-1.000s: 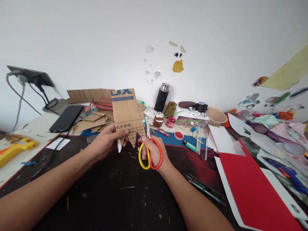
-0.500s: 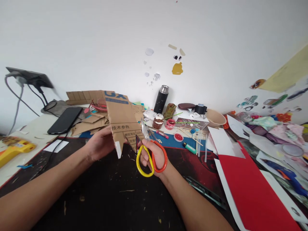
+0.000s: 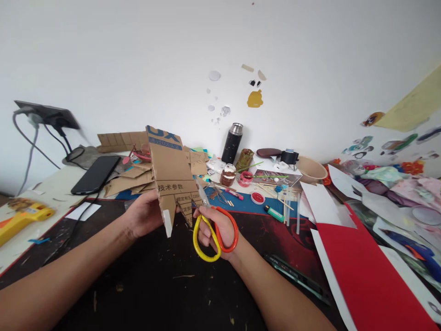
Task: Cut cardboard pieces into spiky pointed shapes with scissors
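My left hand [image 3: 145,214] grips a piece of brown cardboard [image 3: 172,168] from behind, its fingers partly hidden by the sheet. The cardboard stands nearly upright, with blue print at its top, black printed characters lower down and a notch cut into its bottom edge. In my right hand [image 3: 217,225] is a pair of scissors [image 3: 206,253] with one yellow and one red handle loop. The blades point up at the cardboard's right edge; whether they are biting into it I cannot tell.
Behind lie cardboard scraps [image 3: 129,184], a black phone [image 3: 95,174], a black flask [image 3: 232,143] and paint jars [image 3: 228,174]. A yellow glue gun [image 3: 27,216] is at left. Red paper [image 3: 365,266], a blue glue gun [image 3: 415,248] and a dark box cutter [image 3: 296,278] lie right.
The cardboard has tilted a little and its lower edge has dropped slightly. The yellow scissor loop has swung a little down and left. Both hands keep their hold.
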`<act>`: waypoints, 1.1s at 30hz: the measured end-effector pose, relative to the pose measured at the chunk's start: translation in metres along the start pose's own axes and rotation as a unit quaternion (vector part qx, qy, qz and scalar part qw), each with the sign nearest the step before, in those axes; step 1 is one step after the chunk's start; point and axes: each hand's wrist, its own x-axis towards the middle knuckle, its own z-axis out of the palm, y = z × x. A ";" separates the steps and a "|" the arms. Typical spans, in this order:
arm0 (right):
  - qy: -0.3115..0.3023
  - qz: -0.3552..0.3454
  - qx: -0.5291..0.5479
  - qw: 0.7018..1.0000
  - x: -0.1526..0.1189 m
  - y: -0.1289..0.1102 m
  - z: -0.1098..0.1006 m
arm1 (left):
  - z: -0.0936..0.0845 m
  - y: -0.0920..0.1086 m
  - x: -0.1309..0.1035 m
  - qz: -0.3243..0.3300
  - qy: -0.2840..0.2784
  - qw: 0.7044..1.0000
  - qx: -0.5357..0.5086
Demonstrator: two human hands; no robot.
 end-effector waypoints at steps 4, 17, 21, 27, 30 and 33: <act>0.006 0.018 -0.012 1.000 -0.001 0.000 0.001 | 0.007 -0.003 0.000 0.001 -0.012 1.000 0.000; 0.033 -0.015 -0.057 0.998 0.001 -0.001 0.000 | 0.036 0.022 0.002 0.073 0.133 0.988 0.019; 0.074 -0.041 -0.042 0.996 0.003 -0.009 -0.003 | 0.036 0.023 0.002 0.106 0.178 0.976 0.068; 0.084 -0.044 -0.037 0.995 0.002 -0.012 -0.004 | 0.037 0.015 0.001 0.125 0.172 0.969 0.126; 0.074 -0.051 -0.040 0.995 0.001 -0.012 -0.003 | 0.035 0.013 0.001 0.124 0.165 0.970 0.130; 0.067 -0.056 -0.054 0.995 0.001 -0.012 -0.002 | 0.033 0.011 0.002 0.115 0.163 0.971 0.129</act>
